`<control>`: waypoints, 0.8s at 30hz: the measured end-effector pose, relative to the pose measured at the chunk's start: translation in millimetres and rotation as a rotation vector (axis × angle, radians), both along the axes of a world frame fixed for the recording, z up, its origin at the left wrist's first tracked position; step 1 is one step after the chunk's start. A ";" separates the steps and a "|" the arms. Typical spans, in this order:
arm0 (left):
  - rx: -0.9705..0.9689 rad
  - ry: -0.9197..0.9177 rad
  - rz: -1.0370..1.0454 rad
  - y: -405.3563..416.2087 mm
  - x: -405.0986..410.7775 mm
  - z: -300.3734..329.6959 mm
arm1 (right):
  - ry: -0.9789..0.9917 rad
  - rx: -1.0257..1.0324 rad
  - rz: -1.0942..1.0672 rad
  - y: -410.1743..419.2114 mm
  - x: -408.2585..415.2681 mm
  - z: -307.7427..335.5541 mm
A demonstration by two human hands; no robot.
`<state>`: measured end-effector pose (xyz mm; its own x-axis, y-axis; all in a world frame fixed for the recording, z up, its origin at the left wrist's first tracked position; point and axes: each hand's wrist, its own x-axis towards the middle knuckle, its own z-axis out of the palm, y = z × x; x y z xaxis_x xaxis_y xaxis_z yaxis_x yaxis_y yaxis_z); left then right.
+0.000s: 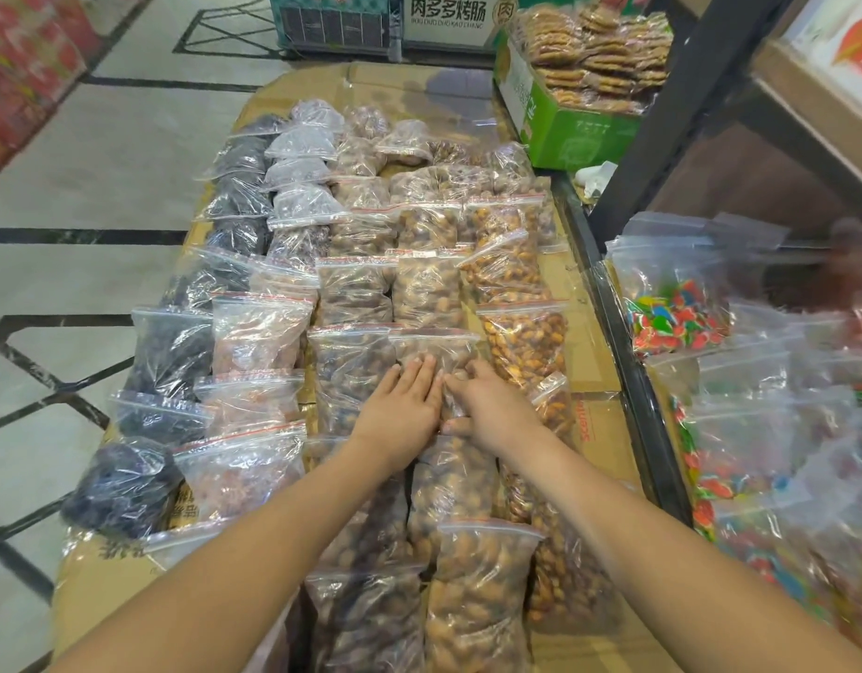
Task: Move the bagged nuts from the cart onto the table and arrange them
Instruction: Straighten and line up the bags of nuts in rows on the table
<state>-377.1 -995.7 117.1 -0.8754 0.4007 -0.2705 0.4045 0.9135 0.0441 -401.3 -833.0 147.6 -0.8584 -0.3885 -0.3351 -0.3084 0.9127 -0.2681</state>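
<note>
Both hands at frame centre, on one bag of brown nuts (438, 381) in fourth column from left.
Left hand (403, 405) flat, fingers straight, pressing bag's left side.
Right hand (492, 412) fingers curled, pinching bag's right edge.
Bag's long axis runs away from person; hands equally near.
Table (598, 429), cardboard-covered: five columns of bags, receding to upper centre; exact bag count unclear.
Candy bags (676, 313) right edge, number unclear.

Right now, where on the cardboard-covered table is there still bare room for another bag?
Bare cardboard shows along the right edge, between the orange-nut bags and the dark rail. Another patch lies at the far end, beyond the last bags, beside the green box. A small strip shows at the near left corner. The middle rows, where the left hand and right hand rest, are packed.
</note>
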 end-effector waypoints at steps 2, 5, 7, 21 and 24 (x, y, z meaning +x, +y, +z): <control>0.015 -0.039 0.009 -1.6 4.5 -1.5 | -0.012 0.079 0.020 -6.4 4.0 4.1; 0.114 -0.078 0.061 -6.2 20.6 3.4 | 0.056 0.056 0.057 -8.2 18.0 10.8; 0.252 -0.038 0.075 -7.3 32.3 7.1 | 0.125 -0.005 0.090 -3.7 31.3 7.8; 0.131 -0.209 0.041 -0.6 30.1 16.4 | -0.007 -0.099 -0.051 -6.2 30.9 8.8; 0.224 -0.254 0.065 -2.5 27.4 17.5 | -0.067 -0.103 -0.067 -7.8 32.3 12.5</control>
